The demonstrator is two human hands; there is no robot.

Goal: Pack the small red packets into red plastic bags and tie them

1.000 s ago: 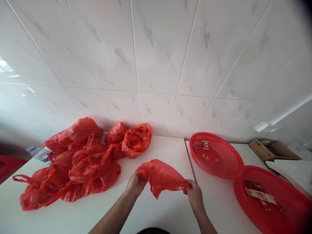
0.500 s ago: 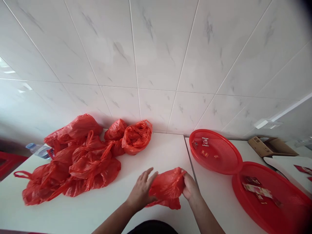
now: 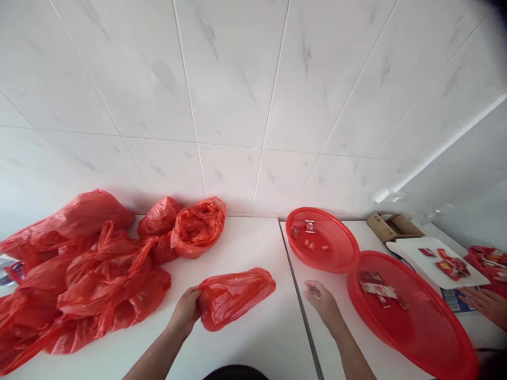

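Observation:
My left hand [image 3: 185,312] grips the near end of a red plastic bag [image 3: 233,296] that lies on the white table [image 3: 253,338]. My right hand [image 3: 322,303] hovers over the table to the right of the bag, fingers loosely curled and holding nothing. It is close to the rim of the nearer red round basket [image 3: 415,338], which holds a few small packets [image 3: 378,290]. A second red basket [image 3: 322,245] behind it also holds a few small packets.
A heap of several red plastic bags [image 3: 91,269] covers the table's left side against the tiled wall. At the right are a cardboard box [image 3: 394,226], a white tray [image 3: 435,261] with packets, and another person's hand [image 3: 485,303].
My right hand has let go of the bag and moved right toward the baskets. My left hand now holds the bag alone, laid flat on the table. The view has turned right.

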